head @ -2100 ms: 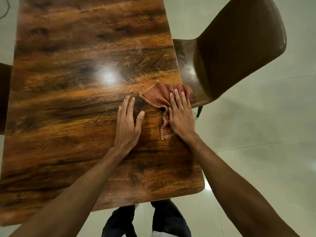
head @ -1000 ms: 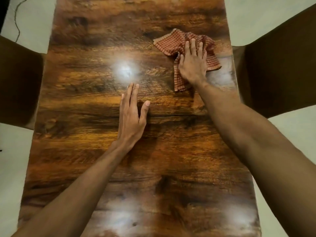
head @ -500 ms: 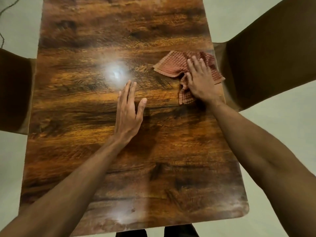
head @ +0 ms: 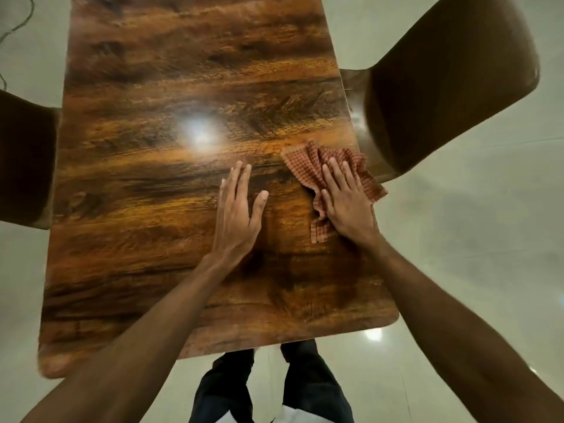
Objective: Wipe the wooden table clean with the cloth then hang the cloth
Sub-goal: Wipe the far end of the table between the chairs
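A person leans over a glossy wooden worktop (head: 152,209), the right hand (head: 348,206) pressing a crumpled red checked cloth (head: 306,167) onto its right edge, fingers straight, gripping nothing. The left hand (head: 238,215) lies near it, palm down on bare wood, fingers extended, thumb spread. 2 brown chairs flank the worktop: the right chair (head: 442,87) just beside the cloth, the left chair (head: 24,160) opposite.

Open tabletop (head: 152,224) is seen across upper & left parts of frame. Centre is taken by left hand (head: 238,215), laid flat. Right edge is crowded by chair (head: 442,87) at upper right, just beside cloth (head: 305,169); 2nd chair (head: 24,160) is set at left edge.
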{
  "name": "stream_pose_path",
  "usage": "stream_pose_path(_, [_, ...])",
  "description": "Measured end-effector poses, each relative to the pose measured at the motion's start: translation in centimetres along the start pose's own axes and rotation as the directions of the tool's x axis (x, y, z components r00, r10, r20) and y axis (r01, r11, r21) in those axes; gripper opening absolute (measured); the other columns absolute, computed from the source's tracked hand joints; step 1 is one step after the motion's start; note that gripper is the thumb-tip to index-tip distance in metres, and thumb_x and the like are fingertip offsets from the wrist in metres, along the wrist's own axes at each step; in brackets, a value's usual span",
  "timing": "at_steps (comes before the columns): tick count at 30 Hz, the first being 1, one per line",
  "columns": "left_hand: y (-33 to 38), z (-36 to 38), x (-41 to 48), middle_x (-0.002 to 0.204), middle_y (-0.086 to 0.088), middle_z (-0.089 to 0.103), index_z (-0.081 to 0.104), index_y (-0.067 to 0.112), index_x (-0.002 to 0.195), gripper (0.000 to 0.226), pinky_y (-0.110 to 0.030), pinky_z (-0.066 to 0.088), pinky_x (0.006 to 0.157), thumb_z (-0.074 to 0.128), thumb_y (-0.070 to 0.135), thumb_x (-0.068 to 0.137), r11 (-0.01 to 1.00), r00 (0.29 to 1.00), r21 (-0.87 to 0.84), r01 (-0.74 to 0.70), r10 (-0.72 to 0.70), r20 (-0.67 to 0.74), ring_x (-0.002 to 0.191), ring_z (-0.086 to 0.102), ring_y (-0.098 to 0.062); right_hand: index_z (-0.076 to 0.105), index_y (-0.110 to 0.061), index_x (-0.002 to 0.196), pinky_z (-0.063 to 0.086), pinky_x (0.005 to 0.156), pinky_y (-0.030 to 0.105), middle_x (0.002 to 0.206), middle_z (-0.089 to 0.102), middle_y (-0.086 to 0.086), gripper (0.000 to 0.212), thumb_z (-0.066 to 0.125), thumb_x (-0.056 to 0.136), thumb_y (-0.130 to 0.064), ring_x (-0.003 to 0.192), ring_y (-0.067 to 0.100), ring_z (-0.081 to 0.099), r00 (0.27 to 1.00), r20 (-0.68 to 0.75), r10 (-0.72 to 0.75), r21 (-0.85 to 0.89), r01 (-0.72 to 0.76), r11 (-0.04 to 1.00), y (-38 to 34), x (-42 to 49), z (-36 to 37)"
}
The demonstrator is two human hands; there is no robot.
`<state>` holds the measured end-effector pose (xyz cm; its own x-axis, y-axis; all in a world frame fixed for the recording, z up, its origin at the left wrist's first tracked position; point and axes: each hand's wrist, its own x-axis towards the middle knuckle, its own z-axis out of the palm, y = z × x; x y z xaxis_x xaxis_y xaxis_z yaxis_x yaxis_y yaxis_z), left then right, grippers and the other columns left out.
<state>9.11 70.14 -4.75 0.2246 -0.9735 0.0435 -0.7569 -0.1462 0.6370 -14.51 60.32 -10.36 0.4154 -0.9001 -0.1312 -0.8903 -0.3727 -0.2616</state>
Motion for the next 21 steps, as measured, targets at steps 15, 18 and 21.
stream_pose_path(15, [-11.7,-8.1,-11.1,0.169,-0.004,0.017,0.022,0.016,0.160,0.065,-0.038,0.003,0.128,0.031,0.052,0.106,0.999,1.000,0.037,0.022,-0.022,0.001,0.156,0.012,-0.014,0.015,-0.015,0.166,0.007,0.130,0.053,0.174,0.008,0.010,0.063,0.031,0.108,-0.035,0.161,0.035,0.005,0.944,-0.081,0.318,0.044,-0.316,0.948,-20.5,-7.9,6.7])
stream_pose_path(18, [-15.0,-11.0,-14.0,0.168,-0.005,0.019,0.027,0.014,0.159,0.065,-0.035,0.002,0.128,0.031,0.051,0.105,0.999,0.998,0.016,0.050,-0.049,-0.030,0.156,0.013,-0.015,0.016,-0.018,0.166,0.009,0.130,0.052,0.175,0.008,0.006,0.061,0.027,0.109,-0.038,0.161,0.029,0.003,0.993,0.003,-0.122,-0.051,0.122,0.991,-27.6,-10.3,10.1])
stream_pose_path(21, [-19.0,-14.5,-16.9,0.168,-0.004,0.021,0.029,0.014,0.158,0.062,-0.039,0.005,0.128,0.033,0.047,0.106,0.994,0.988,-0.016,0.110,-0.111,-0.104,0.156,0.015,-0.015,0.020,-0.019,0.165,0.015,0.129,0.053,0.174,0.010,0.005,0.062,0.027,0.106,-0.032,0.161,0.029,0.006,0.994,0.018,-0.110,-0.049,0.111,0.993,-30.4,-9.5,10.9])
